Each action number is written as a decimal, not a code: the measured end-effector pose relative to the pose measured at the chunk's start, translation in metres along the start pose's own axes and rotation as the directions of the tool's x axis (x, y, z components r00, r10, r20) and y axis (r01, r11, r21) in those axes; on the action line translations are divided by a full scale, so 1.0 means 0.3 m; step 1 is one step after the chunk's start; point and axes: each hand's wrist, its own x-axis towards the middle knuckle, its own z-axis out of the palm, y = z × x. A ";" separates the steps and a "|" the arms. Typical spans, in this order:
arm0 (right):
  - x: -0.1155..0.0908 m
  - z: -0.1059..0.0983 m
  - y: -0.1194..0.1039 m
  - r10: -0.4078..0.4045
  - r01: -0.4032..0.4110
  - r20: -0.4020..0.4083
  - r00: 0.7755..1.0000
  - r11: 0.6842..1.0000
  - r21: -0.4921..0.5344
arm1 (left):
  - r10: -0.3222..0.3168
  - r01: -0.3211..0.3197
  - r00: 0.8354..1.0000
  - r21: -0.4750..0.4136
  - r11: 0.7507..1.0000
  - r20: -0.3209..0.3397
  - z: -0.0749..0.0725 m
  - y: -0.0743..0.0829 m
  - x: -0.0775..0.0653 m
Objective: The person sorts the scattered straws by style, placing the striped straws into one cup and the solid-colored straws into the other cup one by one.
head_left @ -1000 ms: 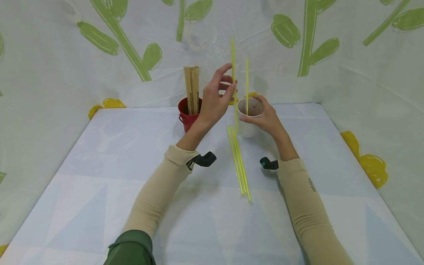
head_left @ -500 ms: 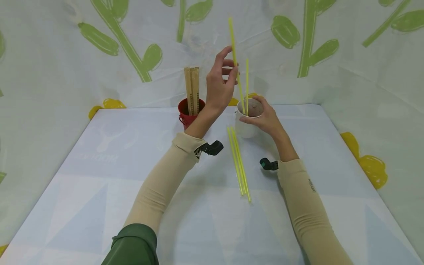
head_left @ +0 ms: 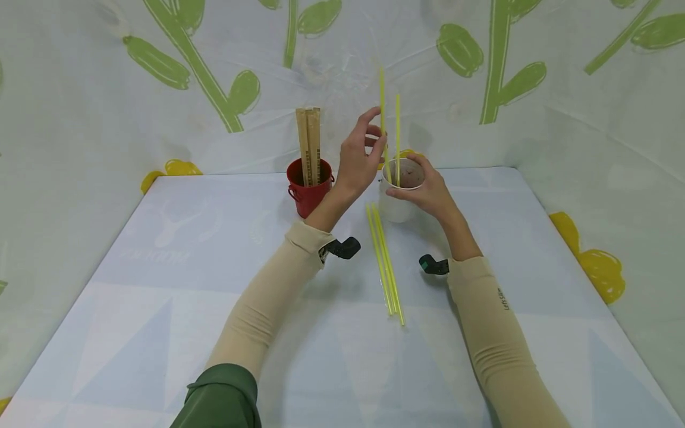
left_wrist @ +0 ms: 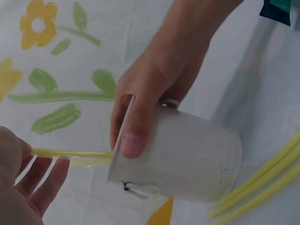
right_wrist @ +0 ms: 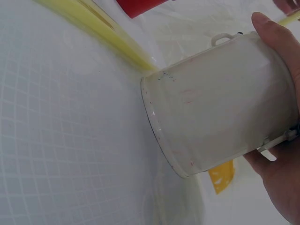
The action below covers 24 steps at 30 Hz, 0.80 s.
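My left hand pinches a yellow straw between thumb and fingers, holding it upright with its lower end inside the white pail. A second yellow straw stands in the pail to the right of it. My right hand grips the pail by its rim, thumb at the front and fingers at the far side. The right wrist view has the pail's side and small handle lugs. Several more yellow straws lie on the table in front of the pail.
A red pail holding paper-wrapped chopsticks stands left of the white pail, beyond my left forearm. The pale patterned table ends at a back wall sheet printed with green leaves. Each wrist carries a black camera.
My left hand raised the straw above the pail, brought its end over the opening, then lowered it inside. The right hand and pail stayed in place.
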 end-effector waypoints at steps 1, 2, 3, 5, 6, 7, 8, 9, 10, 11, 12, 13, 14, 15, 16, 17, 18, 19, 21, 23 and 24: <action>0.000 0.000 0.000 -0.001 0.001 -0.001 1.000 1.000 0.002 | -0.006 0.006 1.000 -0.009 1.000 0.015 0.005 -0.008 -0.006; -0.001 0.000 -0.001 -0.009 0.009 -0.002 1.000 1.000 0.008 | -0.016 0.016 0.999 -0.011 1.000 0.028 0.011 -0.015 -0.012; -0.002 0.000 -0.001 -0.014 0.015 -0.003 1.000 1.000 0.012 | -0.024 0.025 0.999 -0.009 1.000 0.040 0.016 -0.022 -0.017; -0.003 0.000 -0.002 -0.019 0.019 -0.002 1.000 1.000 0.021 | -0.037 0.035 0.998 0.028 0.999 0.057 0.026 -0.036 -0.026; -0.003 0.001 -0.001 -0.021 0.021 -0.001 1.000 1.000 0.021 | -0.041 0.038 0.997 0.046 0.998 0.065 0.030 -0.043 -0.030; -0.004 0.002 -0.002 -0.025 0.025 0.000 1.000 0.999 0.025 | -0.049 0.044 0.996 0.064 0.997 0.072 0.033 -0.049 -0.033; -0.004 0.002 -0.001 -0.027 0.027 0.001 1.000 0.999 0.027 | -0.057 0.051 0.995 0.081 0.995 0.076 0.036 -0.054 -0.036; -0.004 0.004 0.000 -0.025 0.025 0.003 1.000 0.999 0.026 | -0.064 0.056 0.995 0.096 0.994 0.079 0.039 -0.059 -0.039; -0.004 0.005 0.000 -0.023 0.023 0.005 1.000 0.999 0.024 | -0.068 0.059 0.994 0.108 0.992 0.080 0.041 -0.063 -0.041; -0.004 0.005 -0.001 -0.025 0.025 0.005 1.000 0.999 0.022 | -0.070 0.061 0.994 0.105 0.993 0.084 0.042 -0.066 -0.042; -0.004 0.005 0.000 -0.027 0.027 0.006 1.000 0.999 0.020 | -0.069 0.060 0.994 0.101 0.993 0.088 0.044 -0.069 -0.042; -0.003 0.005 -0.002 -0.025 0.025 0.008 1.000 1.000 0.018 | -0.067 0.058 0.993 0.099 0.993 0.094 0.045 -0.070 -0.040; -0.002 0.005 -0.003 -0.024 0.024 0.007 1.000 1.000 0.013 | -0.065 0.055 0.993 0.098 0.994 0.100 0.047 -0.071 -0.038; -0.002 0.003 -0.004 -0.025 0.025 0.006 1.000 1.000 0.009 | -0.064 0.053 0.992 0.100 0.994 0.108 0.048 -0.071 -0.035; -0.002 0.002 -0.006 -0.027 0.027 0.004 1.000 1.000 0.009 | -0.062 0.051 0.991 0.096 0.994 0.116 0.049 -0.069 -0.032; -0.002 0.000 -0.007 -0.024 0.024 0.006 1.000 1.000 0.009 | -0.063 0.052 0.990 0.094 0.994 0.124 0.050 -0.068 -0.030; -0.002 -0.001 -0.008 -0.021 0.021 0.008 1.000 1.000 0.010 | -0.065 0.053 0.989 0.096 0.994 0.132 0.050 -0.065 -0.029; -0.003 -0.002 -0.009 -0.019 0.019 0.008 1.000 1.000 0.012 | -0.070 0.057 0.988 0.097 0.994 0.139 0.051 -0.062 -0.028; -0.006 -0.003 -0.008 -0.015 0.015 0.006 1.000 1.000 0.013 | -0.081 0.066 0.985 0.103 0.992 0.149 0.051 -0.056 -0.030; -0.007 -0.004 -0.007 -0.013 0.013 0.007 1.000 1.000 0.014 | -0.090 0.075 0.984 0.103 0.992 0.154 0.052 -0.053 -0.033; -0.007 -0.004 -0.007 -0.016 0.016 0.006 1.000 1.000 0.013 | -0.095 0.080 0.983 0.103 0.991 0.156 0.052 -0.052 -0.035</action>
